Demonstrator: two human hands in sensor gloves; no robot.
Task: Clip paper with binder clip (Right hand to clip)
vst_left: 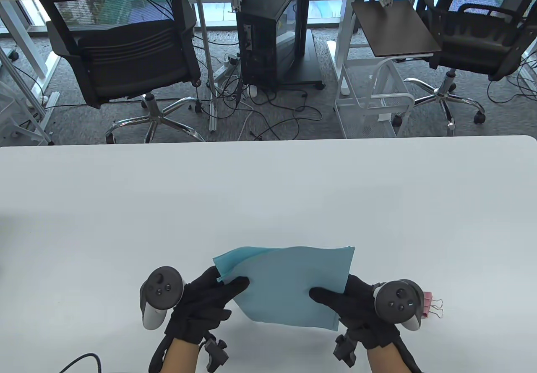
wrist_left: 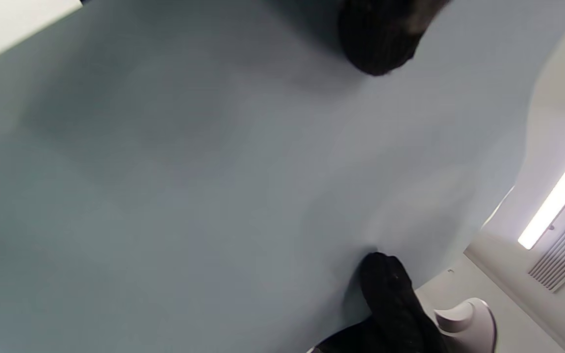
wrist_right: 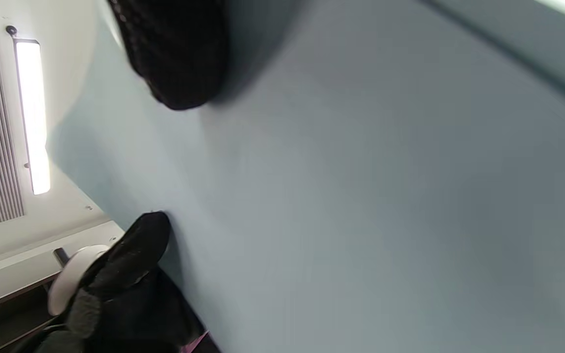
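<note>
A stack of light blue paper is held up over the near part of the white table. My left hand grips its left edge, thumb on top. My right hand grips its right edge, thumb on top. A pink binder clip with wire handles shows just right of my right hand's tracker; I cannot tell whether it lies on the table or is held. The paper's underside fills the left wrist view and the right wrist view. A sliver of pink shows at the bottom of the right wrist view.
The table's far edge runs across the middle of the view. Beyond it stand two office chairs, a computer tower, a wire cart and floor cables. A cable lies at the table's near left.
</note>
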